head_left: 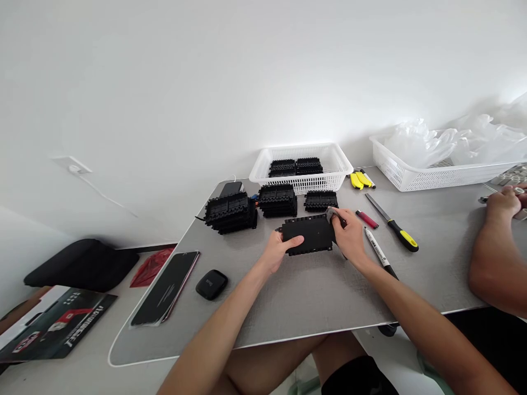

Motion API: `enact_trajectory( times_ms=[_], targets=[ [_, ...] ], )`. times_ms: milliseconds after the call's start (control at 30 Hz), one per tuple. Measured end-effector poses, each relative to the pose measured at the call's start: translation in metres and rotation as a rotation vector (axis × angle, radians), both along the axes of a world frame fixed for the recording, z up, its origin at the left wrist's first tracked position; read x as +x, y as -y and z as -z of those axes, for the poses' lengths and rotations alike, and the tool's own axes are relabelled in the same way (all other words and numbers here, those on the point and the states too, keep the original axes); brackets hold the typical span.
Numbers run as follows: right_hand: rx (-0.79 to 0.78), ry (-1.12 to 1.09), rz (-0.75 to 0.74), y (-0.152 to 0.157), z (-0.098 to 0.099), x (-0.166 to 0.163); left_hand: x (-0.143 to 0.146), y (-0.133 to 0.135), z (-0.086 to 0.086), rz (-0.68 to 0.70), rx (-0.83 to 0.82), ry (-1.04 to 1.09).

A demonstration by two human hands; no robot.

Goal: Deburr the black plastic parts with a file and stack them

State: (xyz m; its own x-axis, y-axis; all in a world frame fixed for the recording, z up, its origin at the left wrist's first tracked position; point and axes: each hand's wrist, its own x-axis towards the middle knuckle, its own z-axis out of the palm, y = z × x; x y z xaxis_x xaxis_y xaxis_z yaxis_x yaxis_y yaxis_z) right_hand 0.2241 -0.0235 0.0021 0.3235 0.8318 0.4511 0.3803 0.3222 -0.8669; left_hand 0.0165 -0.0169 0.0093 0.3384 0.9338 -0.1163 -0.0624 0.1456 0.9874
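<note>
My left hand [276, 249] grips a flat black plastic panel [310, 233] by its left end, thumb across its face. Toothed clips line the panel's long edges. At its right end my right hand [348, 233] is closed around a small tool with a grey metal head [330, 214], which meets the panel's upper right corner; my fingers hide most of the tool, so its kind is unclear. Behind the panel stand stacks of similar black plastic parts: one at left [230, 211], one in the middle [278, 200] and a lower one at right [321, 201].
A white basket [302, 186] holds more black parts; another [440, 178] holds clear plastic bags. To the right lie a file [395, 227], a marker [379, 249], a red lighter [367, 219] and yellow-handled tools [360, 179]. A phone [167, 288] and black case [212, 285] lie left. Another person's hand [504, 201] is at far right.
</note>
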Motion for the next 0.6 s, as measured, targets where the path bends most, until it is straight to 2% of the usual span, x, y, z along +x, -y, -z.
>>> enact_trajectory(
  times_ms=[100, 200, 267, 367, 467, 600],
  targets=[
    [-0.041, -0.07, 0.062, -0.006, 0.001, 0.012, -0.001, -0.001, -0.003, -0.008, -0.015, 0.017],
    [-0.103, -0.175, 0.16, -0.011, 0.002, 0.021, -0.003, -0.002, -0.004, -0.086, -0.01, 0.053],
    [-0.125, -0.208, 0.158, -0.011, 0.004, 0.018, -0.003, -0.002, -0.004, -0.102, -0.007, 0.058],
    [-0.096, -0.147, 0.003, -0.006, 0.006, 0.001, -0.001, -0.001, -0.003, -0.073, -0.013, 0.039],
    [-0.033, -0.013, -0.185, 0.002, 0.006, -0.012, 0.001, 0.0, -0.003, -0.116, -0.011, 0.05],
    [0.013, 0.116, -0.241, 0.008, 0.005, -0.012, 0.003, 0.001, -0.006, -0.171, -0.04, 0.038]
  ],
)
